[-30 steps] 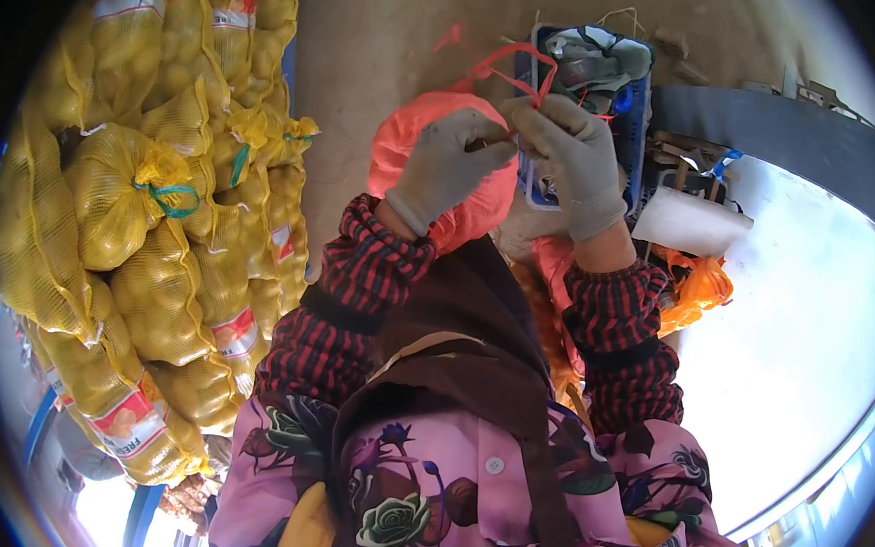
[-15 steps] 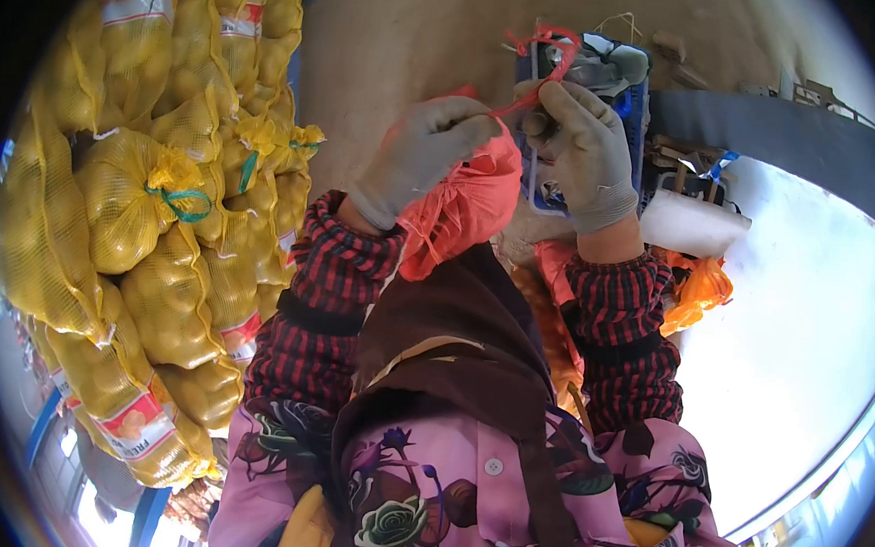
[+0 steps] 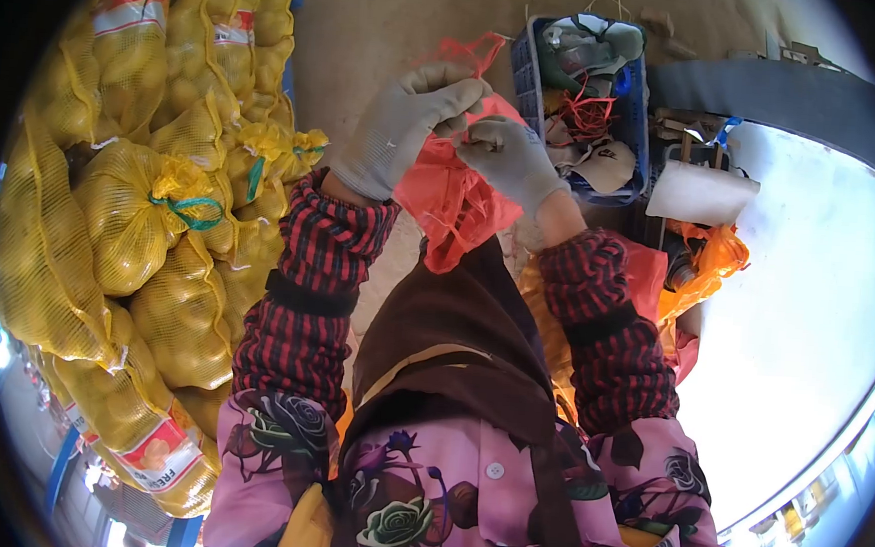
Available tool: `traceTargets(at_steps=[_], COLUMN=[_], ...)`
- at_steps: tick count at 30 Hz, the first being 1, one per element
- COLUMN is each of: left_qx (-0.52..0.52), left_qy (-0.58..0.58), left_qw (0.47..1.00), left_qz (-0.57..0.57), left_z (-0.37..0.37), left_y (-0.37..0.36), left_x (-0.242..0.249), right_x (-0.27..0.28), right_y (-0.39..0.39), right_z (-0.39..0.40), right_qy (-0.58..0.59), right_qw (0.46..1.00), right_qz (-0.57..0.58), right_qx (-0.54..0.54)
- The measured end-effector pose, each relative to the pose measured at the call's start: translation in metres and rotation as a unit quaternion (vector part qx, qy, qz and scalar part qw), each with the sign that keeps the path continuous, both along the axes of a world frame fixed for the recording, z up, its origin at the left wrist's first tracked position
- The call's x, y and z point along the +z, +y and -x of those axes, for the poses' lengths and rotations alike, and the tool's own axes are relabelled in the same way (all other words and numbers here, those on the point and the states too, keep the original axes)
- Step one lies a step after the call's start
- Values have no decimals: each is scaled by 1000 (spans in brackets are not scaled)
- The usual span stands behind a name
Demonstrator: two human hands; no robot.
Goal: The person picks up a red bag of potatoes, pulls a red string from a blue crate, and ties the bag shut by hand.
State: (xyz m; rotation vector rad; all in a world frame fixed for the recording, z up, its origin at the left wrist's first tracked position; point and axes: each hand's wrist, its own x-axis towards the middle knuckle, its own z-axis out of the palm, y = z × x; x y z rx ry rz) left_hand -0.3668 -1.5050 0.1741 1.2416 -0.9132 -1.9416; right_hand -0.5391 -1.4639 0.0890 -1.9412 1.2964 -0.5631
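Red plastic wrap [image 3: 451,209] hangs bunched below your hands: your left hand [image 3: 407,116] pinches its upper part, while your right hand [image 3: 508,159] curls narrow against it, its exact grip hidden. A hard, uneven tug could tear that thin film, and loose gloved fingertips could let it slip.

Through my feed I see grey gloves [image 3: 381,140] on both hands [image 3: 510,160], red-and-black striped sleeves [image 3: 322,228], black armbands [image 3: 308,296], a brown apron [image 3: 455,320] and a pink rose-print shirt [image 3: 278,429].
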Motion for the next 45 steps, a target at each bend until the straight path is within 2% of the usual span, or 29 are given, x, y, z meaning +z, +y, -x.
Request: traceTargets(at_steps=[1,2,3,4,5,6,7,8,9,10,12,13,14,15,16,17,18,20,22,24,25,27,28,30,33,34,39,43,45], left_qx=[-2,-3,74,152,151,83,16,-1,-17,-16,-153,-155,-121,-86,-86,-50,-13,-19,-26,-67,-69,-78,-80,5,45,45,82,82,92], left_qy=[-4,-6,44,93,93,11,-69,-83,-98,-96,-352,-349,-289,-226,-224,-153,-81,-64,-48,-89,-91,-136,-137,-68,-103,-103,-117,-57,-90], left_qw=[1000,1000,996,984,984,996,996,996,993,993,912,913,946,970,970,987,993,994,994,992,992,987,987,997,987,987,980,986,984], left_qz=[6,3,-1,-5,-7,-29,-50,7,63,59,146,143,89,34,31,-26,-83,-87,-92,-58,-61,34,32,-48,-114,-114,-139,-136,-122], left_z=[-2,-6,-10,-15,-20,-25,-27,-19,-7,3,18,19,21,23,22,19,15,8,-1,-7,-9,-10,-7,1,1,1,1,6,12], left_y=[-2,-3,-2,0,2,8,18,38,55,58,59,59,57,56,57,56,55,58,58,59,59,61,61,61,60,60,62,61,60], left_x=[-3,-11,-23,-37,-58,-88,-115,-141,-154,-147,-128,-138,-150,-162,-167,-171,-173,-176,-181,-187,-188,-189,-185,-168,-149,-152,-158,-156,-154], right_x=[3,11,16,11,4,0,-1,-1,-2,-2,5,9,10,13,13,-17,-37,-71,-88,-84,-83,-79,-84,-97,-98,-95,-92,-88,-93], right_y=[0,-2,-2,2,3,3,2,1,0,1,1,0,-1,-2,-1,3,9,24,29,25,25,26,27,29,30,30,38,36,37], right_z=[-3,-5,-8,-10,-10,-9,-7,-5,-4,-3,-5,-5,-3,-1,2,13,14,11,-2,-8,-9,-10,-9,-7,-3,-3,-2,-8,-9], right_qy=[-1,-23,-44,-44,-176,-302,-266,-263,-253,-242,-232,-224,-221,-292,-362,-298,-300,-59,-98,-204,-205,-287,-287,-293,-273,-273,-374,-363,-383], right_qw=[1000,992,970,969,929,866,882,884,890,895,898,901,901,871,834,882,882,959,968,889,887,814,812,825,833,833,740,735,762], right_qz=[-2,-107,-210,-214,-270,-316,-299,-299,-294,-290,-295,-297,-298,-292,-284,-251,-253,-253,-214,-372,-374,-458,-460,-439,-424,-424,-462,-460,-437], right_qx=[-2,-58,-114,-114,-182,-244,-247,-246,-240,-236,-231,-224,-225,-266,-305,-264,-261,-109,-83,-174,-176,-214,-215,-203,-228,-228,-313,-342,-288])
